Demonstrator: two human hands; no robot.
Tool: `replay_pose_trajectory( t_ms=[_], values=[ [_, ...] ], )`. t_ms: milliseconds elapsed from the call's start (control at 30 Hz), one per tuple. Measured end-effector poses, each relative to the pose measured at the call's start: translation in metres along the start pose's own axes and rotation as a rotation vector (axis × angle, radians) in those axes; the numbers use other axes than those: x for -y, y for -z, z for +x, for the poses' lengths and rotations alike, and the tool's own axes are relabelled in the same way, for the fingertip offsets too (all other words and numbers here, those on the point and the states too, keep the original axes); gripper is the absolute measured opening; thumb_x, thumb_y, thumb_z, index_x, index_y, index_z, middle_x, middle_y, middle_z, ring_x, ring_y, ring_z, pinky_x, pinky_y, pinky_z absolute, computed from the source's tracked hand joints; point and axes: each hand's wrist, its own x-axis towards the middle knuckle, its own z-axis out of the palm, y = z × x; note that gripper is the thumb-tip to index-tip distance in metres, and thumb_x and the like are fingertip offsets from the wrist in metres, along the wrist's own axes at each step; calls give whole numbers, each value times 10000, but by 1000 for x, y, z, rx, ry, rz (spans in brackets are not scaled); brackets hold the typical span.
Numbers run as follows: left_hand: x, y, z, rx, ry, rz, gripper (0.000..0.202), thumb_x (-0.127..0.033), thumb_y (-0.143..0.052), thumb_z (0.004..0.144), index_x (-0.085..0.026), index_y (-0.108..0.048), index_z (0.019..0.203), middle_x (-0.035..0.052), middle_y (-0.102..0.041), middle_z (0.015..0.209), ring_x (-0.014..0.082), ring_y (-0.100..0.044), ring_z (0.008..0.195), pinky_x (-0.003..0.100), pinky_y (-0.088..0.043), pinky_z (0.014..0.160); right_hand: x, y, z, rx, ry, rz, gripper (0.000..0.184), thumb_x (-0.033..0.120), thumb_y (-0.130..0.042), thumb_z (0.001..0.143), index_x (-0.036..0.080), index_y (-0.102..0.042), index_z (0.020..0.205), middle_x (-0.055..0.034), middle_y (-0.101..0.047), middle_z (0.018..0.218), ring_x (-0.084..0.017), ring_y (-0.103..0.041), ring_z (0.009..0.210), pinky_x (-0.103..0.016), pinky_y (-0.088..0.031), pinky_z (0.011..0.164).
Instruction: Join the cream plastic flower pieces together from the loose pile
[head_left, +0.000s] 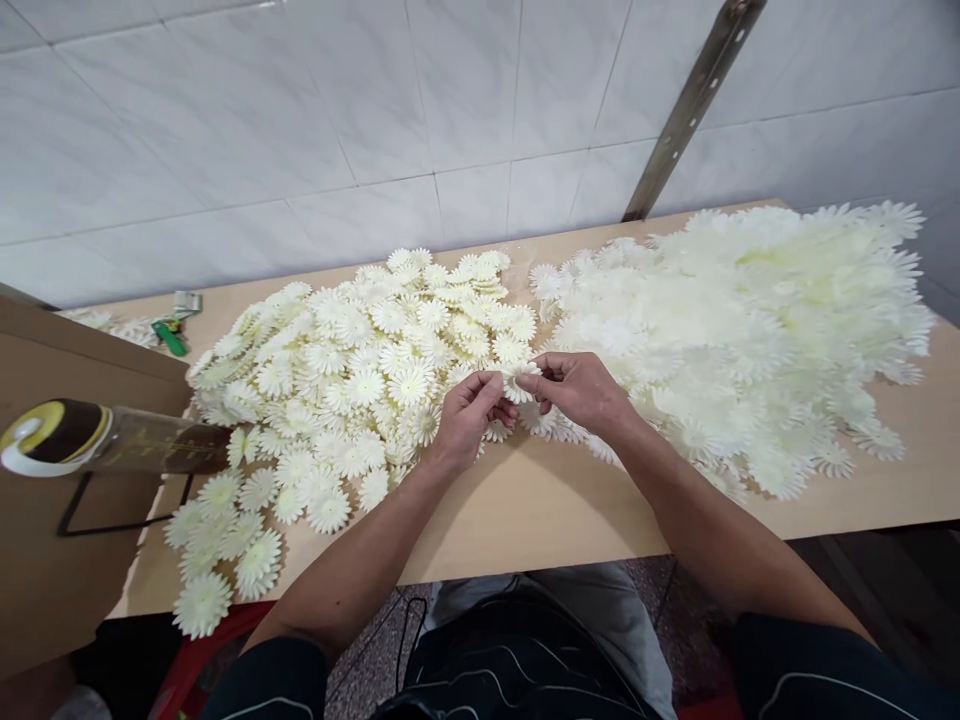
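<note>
We judged that too tight a pinch could crease or tear the thin petals of the flower (520,378), since our left hand (466,418) and right hand (583,390) had their fingers closed on opposite edges of it. It was held at the near right edge of the cream heap (360,345), so a slip could lose it among lookalikes there, or in the paler heap (712,320) to the right of the cream heap. The flower looked creamy white, its narrow petals fanning outward; fingertips hid part of its rim, and we could not tell its layers.
</note>
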Motion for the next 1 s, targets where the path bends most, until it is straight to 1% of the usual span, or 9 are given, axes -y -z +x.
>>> replay_pose_trajectory(
  t_ms=[167,367,500,600,700,800,867,933,1000],
  values=[
    [4,1,0,-84,-73,101,554,-668,-948,718,-166,-744,829,-4,-671,575,114,-606,491,234,-508,504,3,-3,-1,-1,-16,14,623,781,-878,701,212,-633,768,21,-606,638,-177,-673,527,-278,-473,502],
    [4,1,-2,-66,-115,201,571,-713,-897,767,-168,-729,811,5,-681,568,107,-585,454,235,-494,485,1,-3,-3,16,20,-159,648,797,-775,800,233,-516,612,26,-506,525,-192,-659,540,-279,-422,515],
    [4,1,-2,-61,-94,165,592,-747,-879,764,-182,-708,823,-2,-669,576,122,-610,478,234,-493,470,-2,-4,-3,-13,34,-258,568,661,-680,922,240,-466,606,-11,-587,541,-208,-679,580,-291,-416,549],
    [5,2,-1,-34,-89,160,583,-725,-894,760,-183,-712,874,-5,-679,590,126,-620,486,238,-506,474,0,-5,-4,-13,16,-247,467,542,-651,954,242,-482,639,-25,-650,585,-222,-724,607,-294,-454,573],
    [7,3,0,-52,-112,189,564,-675,-928,742,-179,-713,904,-10,-688,589,118,-610,474,238,-515,486,2,-5,-5,3,17,-219,424,499,-647,959,243,-488,660,-23,-663,611,-240,-762,639,-302,-492,599],
    [8,4,1,-90,-125,189,548,-658,-927,745,-182,-707,902,-16,-684,580,119,-613,472,234,-512,485,1,-6,-5,44,14,-114,402,545,-703,923,233,-575,705,-16,-673,666,-259,-789,700,-324,-558,633],
    [7,5,1,-100,-131,186,531,-648,-919,757,-182,-704,893,-15,-683,576,119,-615,474,232,-508,486,0,-7,-4,14,2,3,407,610,-799,840,228,-662,809,-8,-694,714,-259,-779,710,-348,-614,641],
    [7,5,1,-99,-136,192,507,-634,-909,775,-182,-698,869,-12,-684,579,114,-611,472,230,-506,490,-3,-7,-2,-33,-7,84,503,672,-882,746,222,-707,888,-5,-711,731,-249,-762,688,-371,-655,652],
    [7,5,1,-97,-136,196,491,-623,-902,786,-184,-689,848,-11,-684,585,111,-606,471,231,-505,493,-5,-7,-1,-54,-20,86,582,747,-900,707,217,-689,819,-12,-701,684,-252,-768,667,-364,-656,635]
  ],
)
